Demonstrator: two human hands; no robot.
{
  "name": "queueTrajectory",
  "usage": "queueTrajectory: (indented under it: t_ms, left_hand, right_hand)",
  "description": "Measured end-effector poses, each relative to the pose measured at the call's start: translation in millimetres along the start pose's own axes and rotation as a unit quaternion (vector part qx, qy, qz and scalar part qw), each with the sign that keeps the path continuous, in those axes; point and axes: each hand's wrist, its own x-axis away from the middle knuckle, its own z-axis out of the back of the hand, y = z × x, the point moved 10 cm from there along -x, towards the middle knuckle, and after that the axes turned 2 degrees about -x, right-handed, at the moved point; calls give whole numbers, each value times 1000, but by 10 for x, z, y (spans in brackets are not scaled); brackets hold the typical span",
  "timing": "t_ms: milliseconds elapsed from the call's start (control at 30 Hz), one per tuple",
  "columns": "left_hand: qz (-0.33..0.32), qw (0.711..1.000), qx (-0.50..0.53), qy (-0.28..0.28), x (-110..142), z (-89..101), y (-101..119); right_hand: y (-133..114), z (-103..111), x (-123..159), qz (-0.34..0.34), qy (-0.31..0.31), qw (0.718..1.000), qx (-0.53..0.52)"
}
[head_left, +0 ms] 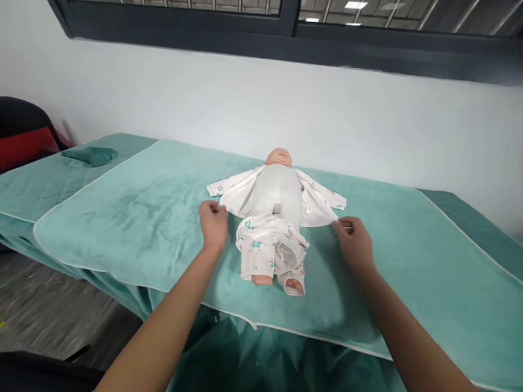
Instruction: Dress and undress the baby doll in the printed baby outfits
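A baby doll (pixel 276 188) lies on its back, its head toward the wall and its grey-white torso bare. The white printed baby shirt (pixel 317 206) is on its arms and spread open to both sides. Printed baby pants (pixel 258 253) are bunched around its thighs, and the feet stick out below. My left hand (pixel 214 224) pinches the lower corner of the shirt's left flap. On the other side, my right hand (pixel 354 240) has thumb and finger closed on the right flap's corner.
A teal padded cover (pixel 124 212) drapes the bed under the doll. Behind it rises a white wall (pixel 183 98) with a dark window frame (pixel 287 42). At far left stands a black and red chair (pixel 16 142). An opening (pixel 90 155) shows in the cover's left end.
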Motion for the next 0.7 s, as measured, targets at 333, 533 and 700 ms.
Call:
queueTrajectory:
  t_ms: [333, 533, 700]
  left_hand:
    - [2, 898, 11, -440, 644, -420, 294]
    - [-30, 868, 31, -495, 734, -405, 390]
    - [-45, 905, 28, -422, 603, -431, 318]
  right_hand:
    - [-872, -771, 750, 103, -329, 929, -135]
    - [-897, -644, 844, 179, -378, 905, -81]
    - [-923, -541, 833, 254, -276, 927, 28]
